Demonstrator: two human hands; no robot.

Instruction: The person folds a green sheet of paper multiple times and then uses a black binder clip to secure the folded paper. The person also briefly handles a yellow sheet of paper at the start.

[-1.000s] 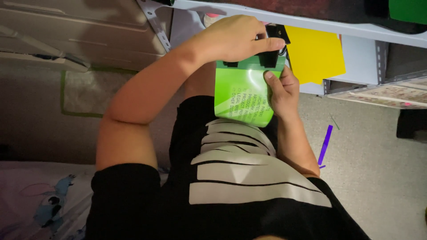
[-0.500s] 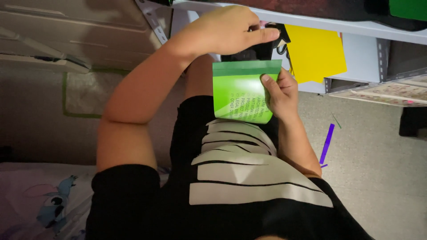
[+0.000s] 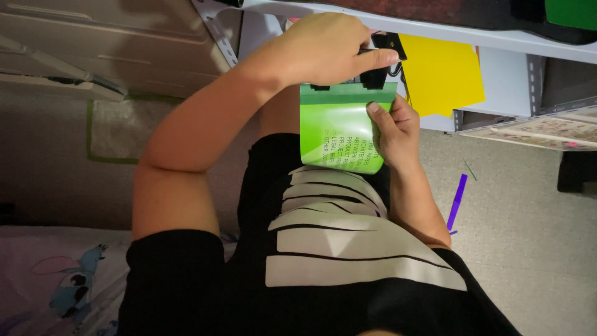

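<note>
While my left hand (image 3: 323, 50) pinches the black clip (image 3: 373, 78) and my right hand (image 3: 395, 127) grips the green sheet (image 3: 336, 134) under the shelf (image 3: 435, 28), it may slip, since it bows.

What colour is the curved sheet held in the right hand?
Bright green curved sheet, darker green along its top fold; head view.

Speckled grey floor (image 3: 535, 261), white metal shelf (image 3: 435, 28), perhaps drawers (image 3: 106, 43)

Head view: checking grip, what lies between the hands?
The green sheet's top edge and a black tool, between left hand and right hand, head view.
</note>
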